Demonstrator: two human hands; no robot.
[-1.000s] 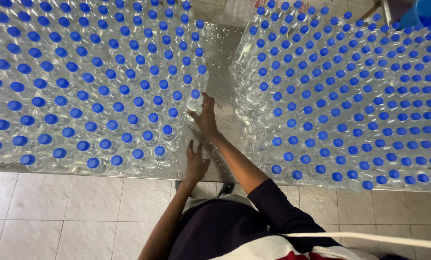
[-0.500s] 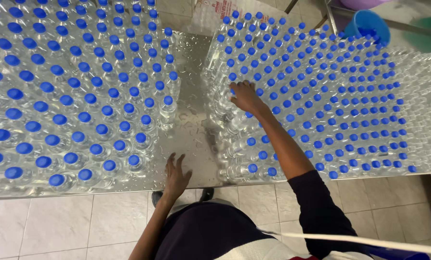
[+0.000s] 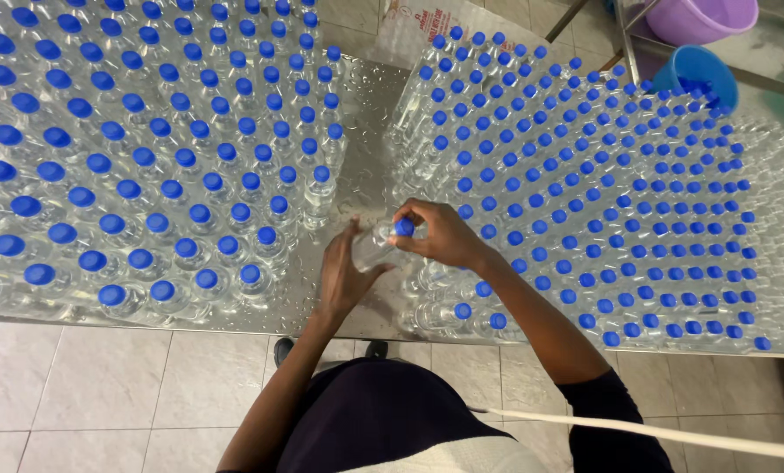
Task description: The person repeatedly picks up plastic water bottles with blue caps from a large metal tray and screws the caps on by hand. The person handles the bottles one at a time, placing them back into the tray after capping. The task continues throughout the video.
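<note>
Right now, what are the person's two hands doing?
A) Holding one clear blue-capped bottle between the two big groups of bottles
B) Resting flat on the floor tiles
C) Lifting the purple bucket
A: the left hand cups the clear bottle while the right hand grips its blue cap.

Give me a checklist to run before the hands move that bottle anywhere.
1. Bottle held: ok, left hand grips its body over the gap in the table.
2. Cap covered: ok, right hand has fingers around the blue cap.
3. Cap fully tight: cannot tell.
4. Free spot in left block: cannot tell, rows look full up to the edge.
5. Neighbouring bottles upright: ok, none visibly tipped beside the hands.
6. Bottle filled: cannot tell, clear body partly hidden.
</note>
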